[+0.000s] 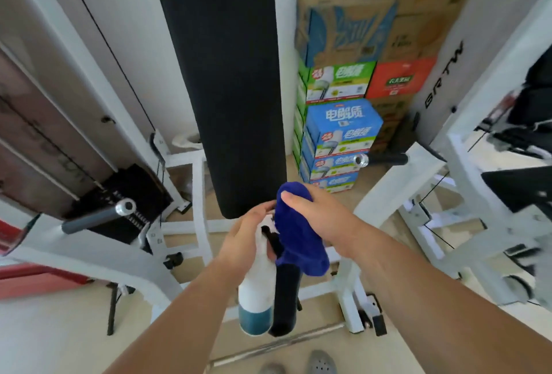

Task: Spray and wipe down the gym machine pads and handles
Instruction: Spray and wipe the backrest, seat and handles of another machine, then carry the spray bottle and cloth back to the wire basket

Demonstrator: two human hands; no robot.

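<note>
Beside stacked boxes [337, 123], the spray bottle [256, 290] is being held in the left hand [248, 236], the blue cloth [298, 230] in the right hand [322, 218] — the tall black pad [230, 75] is probably best misted evenly first.

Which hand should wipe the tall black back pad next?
Probably the right hand: it already grips the blue cloth just below the tall black back pad, while the left hand holds the white spray bottle.

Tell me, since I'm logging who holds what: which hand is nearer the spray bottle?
Left. The left hand grips the spray bottle at its neck. The right hand holds the blue cloth just beside the bottle's head.
</note>
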